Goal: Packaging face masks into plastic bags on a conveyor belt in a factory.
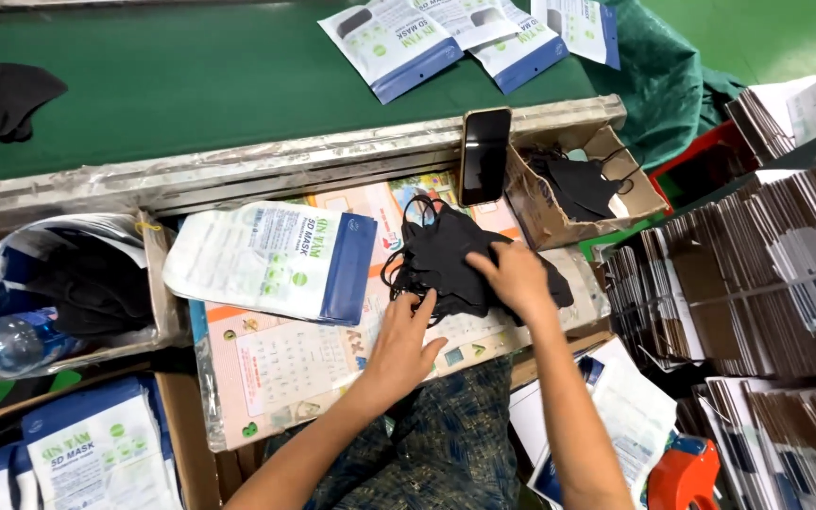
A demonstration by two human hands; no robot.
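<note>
A pile of black face masks (446, 255) lies on a printed sheet covering the work board (285, 368). My right hand (518, 277) rests flat on top of the pile, fingers spread. My left hand (406, 338) touches the pile's near edge, its fingers at the ear loops. To the left of the pile lies a stack of white and blue mask pouches (271, 257).
A black phone (484, 154) leans upright against a cardboard box (559, 222) holding more black masks. Pouches (446, 33) lie on the green belt behind. Stacked brown card inserts (757, 274) fill the right. A water bottle (2, 348) and a bin of masks sit left; an orange tape dispenser (682, 477) is low right.
</note>
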